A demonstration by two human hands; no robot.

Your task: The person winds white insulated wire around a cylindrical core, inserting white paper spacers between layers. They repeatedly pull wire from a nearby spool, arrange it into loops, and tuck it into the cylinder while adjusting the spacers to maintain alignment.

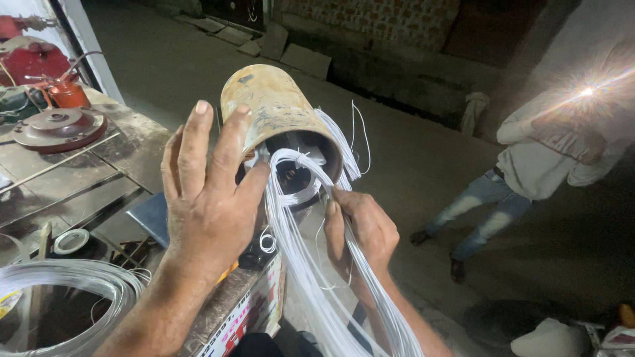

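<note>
A rusty yellow-brown metal cylinder point(278, 109), a motor housing, lies tilted with its open end toward me. Bundles of thin white wire point(301, 251) loop out of the opening and hang down. My left hand point(208, 198) rests spread on the cylinder's near rim, with the fingers over the housing and the thumb by the wire loops. My right hand point(364, 231) grips the white wire bundle just below the opening, thumb pressed along the strands.
A cluttered metal workbench point(79, 178) stands at left with a round disc point(59, 129), an orange oil can point(66, 92) and a coil of wire point(73, 281). A person in a light top and jeans point(529, 172) stands at right holding a bright light.
</note>
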